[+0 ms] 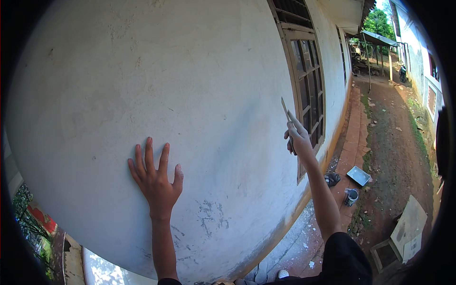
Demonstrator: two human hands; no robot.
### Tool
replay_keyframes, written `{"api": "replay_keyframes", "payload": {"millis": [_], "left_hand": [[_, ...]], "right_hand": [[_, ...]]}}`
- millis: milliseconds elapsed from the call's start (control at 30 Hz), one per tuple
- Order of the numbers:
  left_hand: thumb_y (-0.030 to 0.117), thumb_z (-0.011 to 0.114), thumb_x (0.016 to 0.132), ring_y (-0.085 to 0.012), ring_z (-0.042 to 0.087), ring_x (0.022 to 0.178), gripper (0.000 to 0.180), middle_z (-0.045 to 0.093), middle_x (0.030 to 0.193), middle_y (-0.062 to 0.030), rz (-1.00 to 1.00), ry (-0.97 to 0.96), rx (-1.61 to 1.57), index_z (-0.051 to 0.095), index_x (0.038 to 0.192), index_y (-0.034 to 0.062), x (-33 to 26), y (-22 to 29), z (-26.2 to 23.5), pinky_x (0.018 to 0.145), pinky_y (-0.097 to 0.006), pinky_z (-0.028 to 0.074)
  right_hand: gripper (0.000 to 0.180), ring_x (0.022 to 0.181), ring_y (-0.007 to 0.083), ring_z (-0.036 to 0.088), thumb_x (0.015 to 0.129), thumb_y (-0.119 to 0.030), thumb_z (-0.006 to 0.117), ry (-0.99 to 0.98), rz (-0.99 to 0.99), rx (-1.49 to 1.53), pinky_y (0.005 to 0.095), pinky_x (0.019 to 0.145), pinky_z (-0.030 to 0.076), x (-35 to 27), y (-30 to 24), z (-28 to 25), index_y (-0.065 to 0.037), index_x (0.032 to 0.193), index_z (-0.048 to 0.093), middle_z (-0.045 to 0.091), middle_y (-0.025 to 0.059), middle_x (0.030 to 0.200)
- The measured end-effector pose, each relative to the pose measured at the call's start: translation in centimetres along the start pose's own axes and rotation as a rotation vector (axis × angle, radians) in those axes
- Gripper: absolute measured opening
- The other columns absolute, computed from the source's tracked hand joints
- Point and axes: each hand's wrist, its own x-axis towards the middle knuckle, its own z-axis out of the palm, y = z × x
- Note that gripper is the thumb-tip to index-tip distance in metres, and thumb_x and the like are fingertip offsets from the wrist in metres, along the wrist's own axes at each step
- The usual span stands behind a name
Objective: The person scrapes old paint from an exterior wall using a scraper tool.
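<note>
Left hand [156,179] lies open and flat on the white wall [190,85]; right hand [298,138] grips a thin scraper [285,110] near the window [308,85].

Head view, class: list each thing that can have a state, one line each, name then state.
Left hand: open, flat on the wall.
Right hand: shut on a scraper, blade up.
Wall: white, scuffed low down.
Window: closed.
Tray: on the ground.
Can: upright, open.

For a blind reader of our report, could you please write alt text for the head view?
A left hand lies flat on a white plastered wall while the right hand holds a thin scraper blade upright beside a brown-framed window.
</note>
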Motion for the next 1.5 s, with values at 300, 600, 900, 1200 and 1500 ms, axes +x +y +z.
{"api": "replay_keyframes", "payload": {"millis": [300, 600, 900, 1200, 1500], "left_hand": [[0.037, 0.068, 0.09, -0.0355, 0.027, 0.158, 0.059, 0.037, 0.168, -0.0085, 0.003, 0.02, 0.061, 0.06, 0.147, 0.0271, -0.4, -0.2, -0.3, 0.128, -0.06, 0.018], [0.038, 0.07, 0.088, -0.035, 0.027, 0.158, 0.059, 0.036, 0.169, -0.0088, -0.003, 0.021, 0.048, 0.062, 0.146, 0.0269, -0.4, -0.2, 0.1, 0.129, -0.06, 0.016], [0.039, 0.07, 0.088, -0.0355, 0.027, 0.158, 0.058, 0.036, 0.169, -0.0092, -0.003, 0.024, 0.051, 0.063, 0.145, 0.0268, -0.4, 0.0, -0.1, 0.129, -0.06, 0.016], [0.036, 0.07, 0.089, -0.0361, 0.025, 0.158, 0.061, 0.035, 0.169, -0.0095, 0.015, 0.016, -0.011, 0.059, 0.148, 0.0262, -0.3, 0.1, -0.1, 0.128, -0.062, 0.016], [0.037, 0.07, 0.089, -0.0352, 0.025, 0.158, 0.06, 0.035, 0.169, -0.0087, -0.006, 0.013, 0.025, 0.059, 0.148, 0.0282, -0.3, 0.1, 0.3, 0.129, -0.062, 0.015]], "right_hand": [[0.045, 0.06, 0.0261, 0.063, 0.108, -0.022, 0.049, 0.065, -0.714, -0.608, 0.0431, 0.063, 0.052, 1.7, -8.1, 11.8, -0.011, 0.151, 0.056, 0.068, 0.021, 0.085], [0.046, 0.075, 0.0385, 0.068, 0.103, -0.02, 0.045, -0.003, -0.391, -0.584, 0.05, 0.076, 0.052, 1.8, -12.0, 13.1, -0.013, 0.146, 0.061, 0.07, 0.0241, 0.084], [0.046, 0.071, 0.0346, 0.066, 0.103, -0.02, 0.045, 0.091, -0.446, -0.561, 0.0475, 0.072, 0.051, 7.9, -16.0, 12.3, -0.01, 0.146, 0.061, 0.069, 0.0253, 0.082], [0.049, 0.077, 0.0391, 0.07, 0.102, -0.012, 0.054, -0.075, -0.461, -0.612, 0.05, 0.074, 0.054, -7.5, -4.5, 12.6, -0.021, 0.15, 0.058, 0.072, 0.0245, 0.089], [0.036, 0.065, 0.0377, 0.065, 0.102, -0.015, 0.053, -0.068, -0.439, -0.636, 0.0479, 0.065, 0.05, -1.4, -11.2, 13.5, -0.007, 0.135, 0.065, 0.066, 0.0238, 0.079]]}}
